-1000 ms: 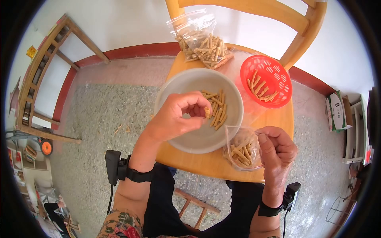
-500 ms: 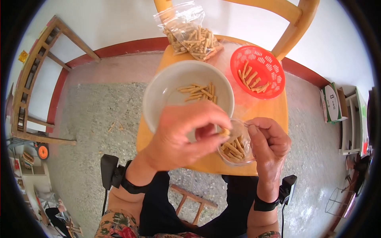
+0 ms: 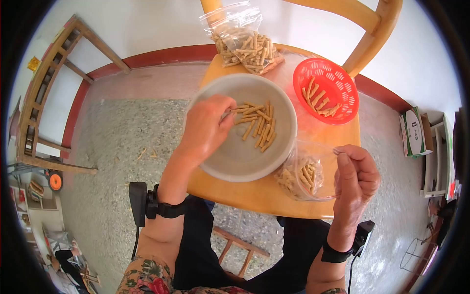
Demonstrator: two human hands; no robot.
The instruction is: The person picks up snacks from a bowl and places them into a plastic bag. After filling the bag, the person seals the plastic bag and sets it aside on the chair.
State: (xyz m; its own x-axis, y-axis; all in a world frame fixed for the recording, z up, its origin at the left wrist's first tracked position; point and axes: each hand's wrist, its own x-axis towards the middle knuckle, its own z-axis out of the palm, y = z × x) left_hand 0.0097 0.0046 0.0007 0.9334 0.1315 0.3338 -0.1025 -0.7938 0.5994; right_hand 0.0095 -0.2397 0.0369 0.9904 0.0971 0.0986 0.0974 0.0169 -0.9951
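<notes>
My left hand (image 3: 208, 126) is over the left part of a pale grey bowl (image 3: 240, 169), its fingers closed at the end of a light brown stick. Several more sticks (image 3: 264, 128) lie loose in the bowl. My right hand (image 3: 356, 174) pinches the rim of a small clear plastic bag (image 3: 303, 174), which rests on the wooden chair seat with sticks inside. A red basket (image 3: 338, 88) holding several sticks stands behind it. At the back of the seat is a larger clear bag (image 3: 254, 51) full of sticks.
The chair's backrest (image 3: 377, 39) rises behind the seat (image 3: 235, 198). On the left is a wooden rack (image 3: 36, 105); at the right, a white and green box (image 3: 413, 132) stands beside shelves (image 3: 440, 161). A few bits lie on the floor.
My left hand has gone from the bowl to the small bag, then back to the bowl's left side, closed on another stick. My right hand still holds the bag, now pulled slightly right.
</notes>
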